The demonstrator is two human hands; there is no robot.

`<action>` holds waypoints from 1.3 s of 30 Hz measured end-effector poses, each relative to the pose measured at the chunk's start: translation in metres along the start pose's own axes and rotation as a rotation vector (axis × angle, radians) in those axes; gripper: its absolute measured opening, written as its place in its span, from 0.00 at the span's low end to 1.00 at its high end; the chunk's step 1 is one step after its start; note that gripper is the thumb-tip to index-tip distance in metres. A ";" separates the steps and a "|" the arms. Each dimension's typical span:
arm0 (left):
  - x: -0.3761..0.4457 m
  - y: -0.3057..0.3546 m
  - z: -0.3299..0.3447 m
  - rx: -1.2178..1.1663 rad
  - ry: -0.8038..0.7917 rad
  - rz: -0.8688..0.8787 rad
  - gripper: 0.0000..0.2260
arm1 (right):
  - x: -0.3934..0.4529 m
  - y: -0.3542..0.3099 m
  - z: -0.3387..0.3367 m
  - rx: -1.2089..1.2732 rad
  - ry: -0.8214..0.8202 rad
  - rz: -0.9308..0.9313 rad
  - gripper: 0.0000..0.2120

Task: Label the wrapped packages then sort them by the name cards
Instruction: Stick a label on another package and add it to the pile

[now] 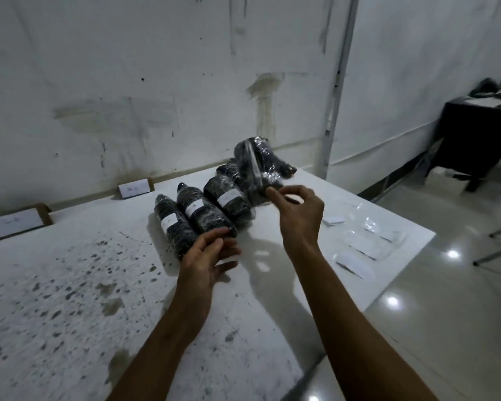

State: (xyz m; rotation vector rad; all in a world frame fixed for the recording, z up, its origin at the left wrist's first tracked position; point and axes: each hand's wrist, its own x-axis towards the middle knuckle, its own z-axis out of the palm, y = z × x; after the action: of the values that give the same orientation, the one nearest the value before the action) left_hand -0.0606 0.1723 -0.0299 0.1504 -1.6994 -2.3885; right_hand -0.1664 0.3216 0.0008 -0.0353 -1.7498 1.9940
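Three dark packages wrapped in clear film lie side by side on the white table [70, 285], each with a white label: the left package [172, 227], the middle package [203, 214] and the right package [227, 201]. A fourth wrapped package [256, 166], without a visible label, is tilted up above them, and my right hand [298, 211] pinches its lower end. My left hand [207, 256] hovers with spread fingers at the near ends of the left and middle packages. More wrapped packages [284, 166] lie behind. Two name cards [15, 222] [135, 188] lean against the wall.
Loose white labels and clear backing sheets [362, 244] are scattered on the table's right side, near its edge. The tabletop's left part is stained with dark spots. A dark table [475, 131] with items stands at the far right across a glossy floor.
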 end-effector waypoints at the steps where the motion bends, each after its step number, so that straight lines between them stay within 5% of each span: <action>1: 0.001 0.000 0.001 -0.002 0.009 0.008 0.11 | -0.016 -0.002 -0.007 0.007 -0.024 0.014 0.08; 13: -0.021 -0.009 0.014 -0.092 -0.023 -0.083 0.31 | -0.124 -0.010 -0.058 -0.415 -0.307 -0.372 0.02; 16: -0.019 -0.008 0.010 -0.115 0.024 -0.083 0.27 | -0.112 -0.003 -0.072 -0.711 -0.206 -0.421 0.07; 19: -0.020 -0.009 0.007 -0.173 0.003 -0.094 0.23 | -0.095 0.012 -0.086 -1.351 -0.163 -0.254 0.23; 22: -0.021 -0.010 0.006 -0.188 -0.043 -0.093 0.22 | -0.092 0.018 -0.092 -1.492 -0.250 -0.078 0.29; 26: -0.018 -0.012 0.007 -0.175 -0.063 -0.094 0.19 | -0.093 0.021 -0.091 -1.603 -0.225 -0.086 0.25; 34: -0.019 -0.009 0.004 -0.206 -0.073 -0.113 0.25 | -0.087 0.023 -0.092 -1.503 -0.061 -0.265 0.24; 39: -0.019 -0.009 0.004 -0.235 -0.059 -0.142 0.26 | -0.084 -0.003 -0.086 -0.585 0.041 -0.341 0.26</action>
State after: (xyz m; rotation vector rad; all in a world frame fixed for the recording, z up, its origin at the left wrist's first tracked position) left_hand -0.0440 0.1828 -0.0374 0.1701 -1.4606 -2.6991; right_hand -0.0628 0.3704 -0.0360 0.0280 -2.0885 1.1953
